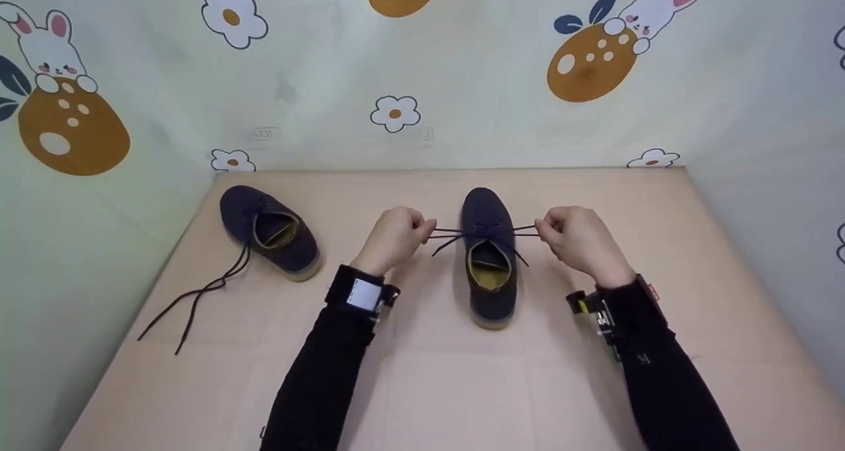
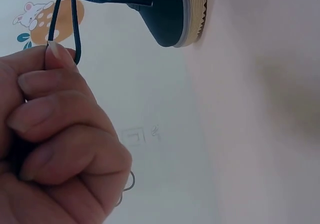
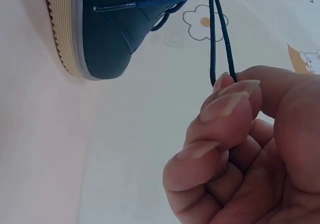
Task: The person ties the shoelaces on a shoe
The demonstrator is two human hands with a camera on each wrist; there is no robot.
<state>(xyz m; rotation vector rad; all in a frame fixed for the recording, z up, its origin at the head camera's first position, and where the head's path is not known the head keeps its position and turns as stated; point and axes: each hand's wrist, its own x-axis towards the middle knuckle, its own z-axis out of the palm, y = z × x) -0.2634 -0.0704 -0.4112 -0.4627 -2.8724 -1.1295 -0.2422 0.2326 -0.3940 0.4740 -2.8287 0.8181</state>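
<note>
A dark navy lace-up shoe (image 1: 492,306) stands on the table between both hands, toe pointing away. My left hand (image 1: 396,236) pinches one loop of its shoelace (image 1: 447,230) between thumb and forefinger, out to the left. On the other side my right hand (image 1: 581,240) pinches the opposite loop (image 3: 212,39). Both loops are drawn taut and level from the bow's knot (image 1: 487,229) over the tongue. Two loose lace ends hang beside the shoe; one end (image 2: 120,0) shows in the left wrist view and the other (image 3: 120,6) in the right.
A matching navy shoe (image 1: 297,249) stands at the left, its untied laces (image 1: 211,284) trailing over the table toward the front left. Behind the beige table (image 1: 449,398) hangs a pale cloth (image 1: 475,61) printed with rabbits and flowers, which also covers both sides.
</note>
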